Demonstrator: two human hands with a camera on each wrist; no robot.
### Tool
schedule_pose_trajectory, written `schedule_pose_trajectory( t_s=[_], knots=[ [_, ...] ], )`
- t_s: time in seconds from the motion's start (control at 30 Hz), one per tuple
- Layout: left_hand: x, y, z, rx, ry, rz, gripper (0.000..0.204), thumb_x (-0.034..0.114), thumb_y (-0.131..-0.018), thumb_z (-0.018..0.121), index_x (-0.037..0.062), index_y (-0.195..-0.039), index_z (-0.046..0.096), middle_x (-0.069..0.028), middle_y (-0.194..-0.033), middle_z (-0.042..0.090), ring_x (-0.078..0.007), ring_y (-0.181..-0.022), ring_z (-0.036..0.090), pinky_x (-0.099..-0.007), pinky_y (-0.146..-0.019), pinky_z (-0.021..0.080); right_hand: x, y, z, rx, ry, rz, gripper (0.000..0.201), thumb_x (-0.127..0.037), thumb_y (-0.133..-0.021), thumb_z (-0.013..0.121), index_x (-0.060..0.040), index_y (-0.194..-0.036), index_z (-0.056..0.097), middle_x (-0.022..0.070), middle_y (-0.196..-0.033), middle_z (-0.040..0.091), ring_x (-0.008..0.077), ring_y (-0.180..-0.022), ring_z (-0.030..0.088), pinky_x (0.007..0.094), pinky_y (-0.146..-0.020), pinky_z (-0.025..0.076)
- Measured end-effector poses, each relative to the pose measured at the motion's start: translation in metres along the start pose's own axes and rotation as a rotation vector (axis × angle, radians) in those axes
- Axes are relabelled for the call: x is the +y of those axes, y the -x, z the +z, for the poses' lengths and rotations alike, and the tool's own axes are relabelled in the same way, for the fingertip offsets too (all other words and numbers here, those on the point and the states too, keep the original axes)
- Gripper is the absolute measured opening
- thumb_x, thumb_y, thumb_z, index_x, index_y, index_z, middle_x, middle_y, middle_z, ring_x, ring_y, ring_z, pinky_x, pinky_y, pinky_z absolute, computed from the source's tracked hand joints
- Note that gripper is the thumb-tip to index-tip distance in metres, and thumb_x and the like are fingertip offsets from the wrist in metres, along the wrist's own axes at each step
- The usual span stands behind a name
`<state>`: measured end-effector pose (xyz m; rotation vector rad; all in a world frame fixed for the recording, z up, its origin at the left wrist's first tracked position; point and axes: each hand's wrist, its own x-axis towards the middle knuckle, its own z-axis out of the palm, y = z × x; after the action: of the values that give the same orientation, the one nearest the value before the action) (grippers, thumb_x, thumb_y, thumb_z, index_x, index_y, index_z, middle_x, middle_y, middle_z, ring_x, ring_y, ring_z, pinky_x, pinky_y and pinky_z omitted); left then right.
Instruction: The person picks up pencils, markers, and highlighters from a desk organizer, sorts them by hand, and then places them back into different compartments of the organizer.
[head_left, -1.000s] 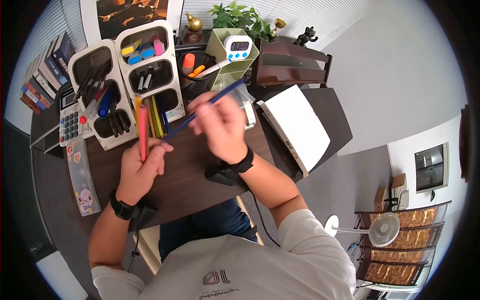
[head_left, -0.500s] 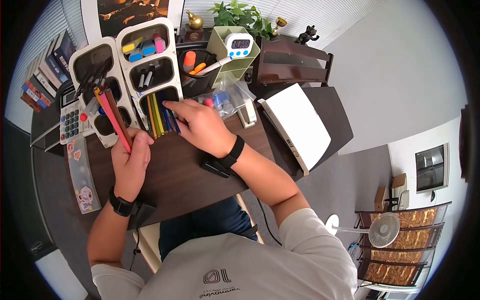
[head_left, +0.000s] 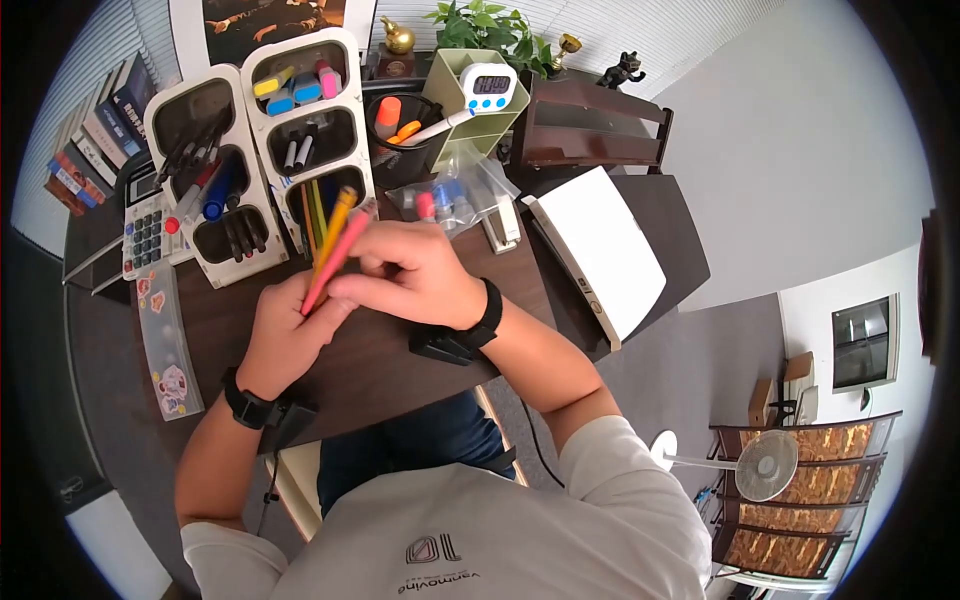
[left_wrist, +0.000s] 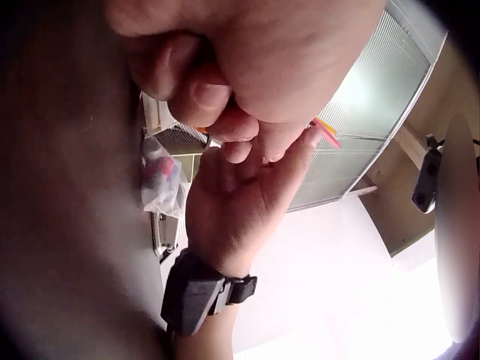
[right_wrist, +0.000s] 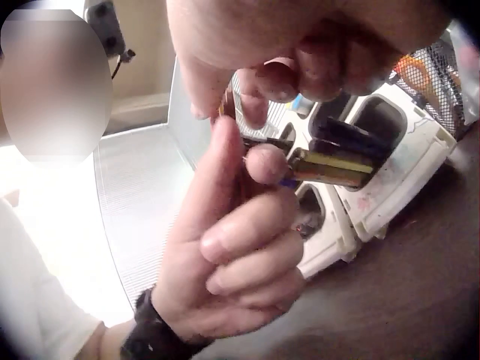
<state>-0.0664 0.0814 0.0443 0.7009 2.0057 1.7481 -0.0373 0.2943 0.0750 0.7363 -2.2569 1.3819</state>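
In the head view, my left hand (head_left: 285,335) holds a bundle of colored pencils, tips up, with a pink pencil (head_left: 336,262) and a yellow pencil (head_left: 336,225) showing. My right hand (head_left: 425,275) meets it from the right, thumb at the pencils and curled fingers behind them, pinching at the bundle. A brown pencil (right_wrist: 228,103) shows between the hands in the right wrist view. Just behind, more colored pencils (head_left: 315,205) stand in the near compartment of the right white organizer (head_left: 366,150); my right hand hides part of it.
A second white organizer (head_left: 245,275) with pens stands at left, beside a calculator (head_left: 147,235). Right of them are a black mesh cup (head_left: 385,170), a zip bag (head_left: 470,190), a stapler (head_left: 503,225) and a white box (head_left: 610,255). A stickered clear strip (head_left: 160,340) lies at the desk's left.
My right hand carried a blue pencil to the organizer's near compartment, left it there, and came back to the bundle. My left hand has shifted slightly right with the remaining pencils.
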Motion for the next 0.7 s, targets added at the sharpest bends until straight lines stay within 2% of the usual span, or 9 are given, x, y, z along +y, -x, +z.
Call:
schedule_pose_trajectory(
  t_s=[0.07,0.13,0.2,0.3,0.33,0.4,0.43,0.53,0.7],
  knots=[
    [0.001,0.000,0.004,-0.002,0.012,0.069,0.018,0.018,-0.101,0.064,0.0004,-0.098,0.066,0.0017,-0.072,0.059,-0.0045,-0.055,0.049,-0.0216,-0.051,0.039,0.006,0.001,0.002,0.002,0.002,-0.025,0.014,-0.013,-0.091,0.077,-0.0025,-0.098,0.073,0.0033,-0.066,0.059,0.0085,-0.057,0.054,0.0293,-0.054,0.042],
    [0.003,-0.001,0.000,0.007,0.001,0.092,0.024,0.022,-0.105,0.059,0.0003,-0.097,0.066,0.0014,-0.068,0.057,-0.0043,-0.054,0.048,-0.0216,-0.051,0.038,0.007,0.003,0.004,0.131,-0.209,0.049,0.010,-0.011,-0.095,0.073,-0.0016,-0.096,0.071,0.0024,-0.073,0.066,0.0069,-0.061,0.056,0.0281,-0.056,0.045],
    [0.002,0.000,-0.008,-0.034,0.101,0.012,0.028,0.025,-0.105,0.058,0.0000,-0.097,0.068,0.0010,-0.064,0.057,-0.0043,-0.056,0.050,-0.0225,-0.053,0.038,-0.009,0.004,-0.002,0.350,-0.397,0.253,0.013,-0.008,-0.101,0.063,0.0003,-0.093,0.068,0.0030,-0.083,0.069,0.0074,-0.069,0.061,0.0235,-0.063,0.050],
    [0.002,0.001,-0.005,0.058,0.151,0.053,0.037,0.029,-0.110,0.050,0.0003,-0.094,0.066,0.0010,-0.061,0.052,-0.0044,-0.053,0.044,-0.0222,-0.051,0.033,-0.005,-0.001,-0.008,0.624,-0.505,0.134,0.009,-0.009,-0.100,0.065,-0.0009,-0.099,0.070,0.0050,-0.087,0.072,0.0108,-0.072,0.066,0.0249,-0.066,0.053],
    [0.000,0.002,-0.005,0.112,0.192,0.047,0.038,0.030,-0.111,0.048,0.0004,-0.093,0.065,0.0009,-0.061,0.051,-0.0045,-0.052,0.043,-0.0221,-0.050,0.032,0.000,-0.002,-0.009,0.622,-0.510,0.138,0.009,-0.009,-0.100,0.065,-0.0009,-0.099,0.070,0.0050,-0.087,0.072,0.0108,-0.072,0.066,0.0249,-0.066,0.053],
    [-0.002,0.003,-0.004,0.153,0.202,0.051,0.040,0.031,-0.111,0.047,0.0009,-0.092,0.065,0.0012,-0.060,0.050,-0.0043,-0.052,0.042,-0.0217,-0.050,0.031,0.012,-0.003,-0.014,0.387,0.291,-0.101,0.011,-0.009,-0.096,0.070,-0.0012,-0.104,0.071,0.0081,-0.087,0.072,0.0174,-0.073,0.069,0.0285,-0.065,0.054],
    [-0.001,0.001,-0.004,0.193,0.212,0.071,0.041,0.031,-0.112,0.045,0.0013,-0.092,0.064,0.0015,-0.060,0.049,-0.0041,-0.052,0.040,-0.0214,-0.049,0.030,0.016,-0.007,-0.011,0.323,0.334,-0.061,0.018,-0.009,-0.091,0.074,-0.0031,-0.108,0.071,0.0105,-0.086,0.071,0.0261,-0.075,0.070,0.0341,-0.065,0.055],
    [-0.005,0.000,-0.004,0.239,0.195,0.094,0.045,0.036,-0.114,0.039,0.0028,-0.091,0.060,0.0020,-0.058,0.046,-0.0043,-0.048,0.038,-0.0211,-0.044,0.027,0.030,-0.007,-0.001,0.197,0.446,0.013,0.020,-0.010,-0.090,0.075,-0.0055,-0.109,0.072,0.0102,-0.088,0.072,0.0307,-0.076,0.070,0.0394,-0.065,0.056],
    [-0.006,0.000,-0.003,0.256,0.217,0.118,0.045,0.036,-0.114,0.039,0.0034,-0.092,0.060,0.0021,-0.058,0.046,-0.0042,-0.048,0.038,-0.0210,-0.043,0.027,0.029,0.000,0.004,0.059,0.520,0.162,0.028,-0.013,-0.092,0.071,-0.0076,-0.119,0.072,0.0111,-0.090,0.071,0.0300,-0.074,0.070,0.0379,-0.066,0.056]
  ],
)
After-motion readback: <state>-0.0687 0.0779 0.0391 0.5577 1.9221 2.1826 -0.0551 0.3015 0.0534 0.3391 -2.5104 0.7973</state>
